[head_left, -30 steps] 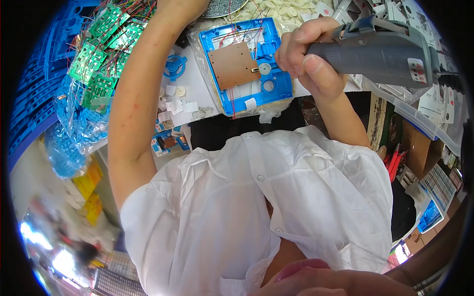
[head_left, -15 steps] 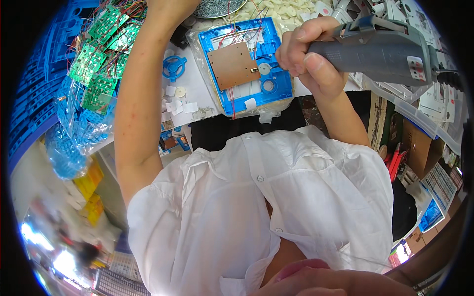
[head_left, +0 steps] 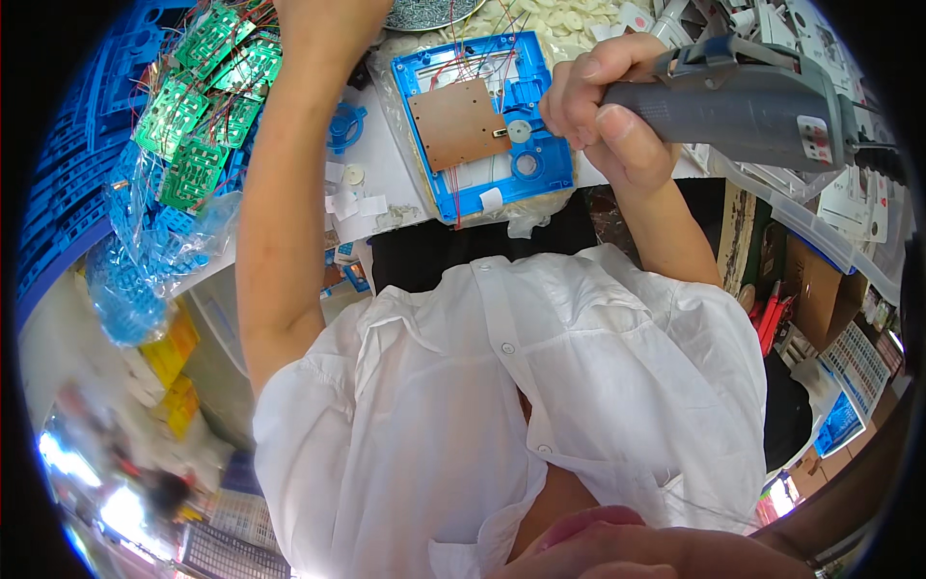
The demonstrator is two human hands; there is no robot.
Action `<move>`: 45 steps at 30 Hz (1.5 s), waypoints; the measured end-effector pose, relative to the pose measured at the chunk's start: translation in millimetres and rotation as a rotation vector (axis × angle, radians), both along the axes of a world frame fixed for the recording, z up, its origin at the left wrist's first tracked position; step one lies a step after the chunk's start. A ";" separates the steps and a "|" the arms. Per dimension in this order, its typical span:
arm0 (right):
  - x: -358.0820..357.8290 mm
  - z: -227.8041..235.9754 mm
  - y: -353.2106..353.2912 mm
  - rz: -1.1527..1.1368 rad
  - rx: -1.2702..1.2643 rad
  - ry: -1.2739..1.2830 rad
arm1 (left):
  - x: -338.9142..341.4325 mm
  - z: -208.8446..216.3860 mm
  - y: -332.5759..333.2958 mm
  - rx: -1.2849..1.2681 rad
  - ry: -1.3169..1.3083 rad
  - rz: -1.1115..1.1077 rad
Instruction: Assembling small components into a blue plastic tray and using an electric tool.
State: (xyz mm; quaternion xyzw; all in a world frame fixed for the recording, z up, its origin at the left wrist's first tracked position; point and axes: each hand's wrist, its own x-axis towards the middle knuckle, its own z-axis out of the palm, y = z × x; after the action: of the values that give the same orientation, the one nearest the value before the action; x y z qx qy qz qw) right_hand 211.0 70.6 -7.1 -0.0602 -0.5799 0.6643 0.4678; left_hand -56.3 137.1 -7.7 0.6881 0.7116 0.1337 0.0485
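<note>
The right hand [head_left: 588,101] had its grip wrapped round a bulky grey handheld tool [head_left: 723,116], fingertips close by the right edge of an open blue casing [head_left: 555,172]. That casing lay on plastic wrapping on the white surface [head_left: 386,159], a brown board [head_left: 458,125] and thin wires inside it. The left hand [head_left: 333,17] was up beyond it, between green circuit boards [head_left: 198,174] and a round dish [head_left: 424,13]; its fingers were out of sight, so I couldn't tell its grip.
</note>
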 end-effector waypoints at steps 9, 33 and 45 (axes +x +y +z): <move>0.8 -9.4 -3.6 -0.048 0.026 -0.016 | 40.1 0.8 -150.5 0.205 -0.452 -0.453; 0.0 -16.9 -5.3 -0.075 0.051 -0.010 | 49.2 -16.2 -164.0 0.182 -0.351 -0.435; -6.0 -16.8 -6.3 -0.095 0.097 -0.108 | 48.8 -22.4 -165.7 0.207 -0.333 -0.429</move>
State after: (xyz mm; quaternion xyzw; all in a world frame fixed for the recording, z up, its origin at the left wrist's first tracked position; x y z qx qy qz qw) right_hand 205.0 64.3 -23.9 -0.1008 -0.6324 0.6081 0.4691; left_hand -7.5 -28.6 -30.1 0.7927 0.5148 0.3032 0.1214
